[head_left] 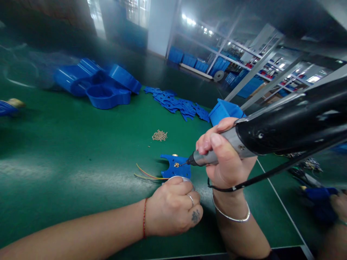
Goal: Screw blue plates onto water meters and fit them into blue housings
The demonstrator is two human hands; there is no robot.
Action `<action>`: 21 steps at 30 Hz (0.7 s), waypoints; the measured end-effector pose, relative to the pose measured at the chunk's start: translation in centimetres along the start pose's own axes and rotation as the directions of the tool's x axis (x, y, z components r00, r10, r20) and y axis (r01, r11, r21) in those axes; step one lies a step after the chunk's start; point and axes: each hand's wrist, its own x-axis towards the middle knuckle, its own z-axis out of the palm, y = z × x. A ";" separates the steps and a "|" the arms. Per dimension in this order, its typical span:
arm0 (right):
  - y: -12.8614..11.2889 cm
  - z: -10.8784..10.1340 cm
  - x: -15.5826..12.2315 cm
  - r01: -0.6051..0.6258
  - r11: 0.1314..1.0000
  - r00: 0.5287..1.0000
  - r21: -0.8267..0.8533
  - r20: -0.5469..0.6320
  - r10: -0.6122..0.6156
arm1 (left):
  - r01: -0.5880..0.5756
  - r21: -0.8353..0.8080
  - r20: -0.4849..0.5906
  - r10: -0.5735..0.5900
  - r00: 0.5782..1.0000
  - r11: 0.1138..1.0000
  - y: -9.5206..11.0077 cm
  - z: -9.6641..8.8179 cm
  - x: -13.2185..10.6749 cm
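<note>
My right hand (pixel 226 155) is wrapped round an electric screwdriver (pixel 260 130) with a black and grey body. Its thin bit points left and meets a blue plastic plate (pixel 169 168) at or beside a small brass fitting (pixel 176 165). Another brass piece (pixel 175 155) shows at the plate's far edge. My left hand (pixel 176 206) is closed at the plate's near side, over a whitish round part (pixel 181 178) that it mostly hides. Red and yellow wires (pixel 149 175) run out leftward from there. Beyond the plate lies a small heap of screws (pixel 159 135).
Blue plastic housings (pixel 103 86) and a pile of flat blue plates (pixel 179 103) lie farther back on the green table (pixel 81 144). A blue bin (pixel 225 110) stands behind the screwdriver. A cord (pixel 271 173) hangs beside my right wrist. Another person's hand (pixel 340 206) is at the far right.
</note>
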 end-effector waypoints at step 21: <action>0.9 -0.6 0.5 -0.029 0.998 0.998 0.048 -0.055 0.031 | -0.002 0.034 0.009 0.002 1.000 0.999 0.0 -0.2 0.2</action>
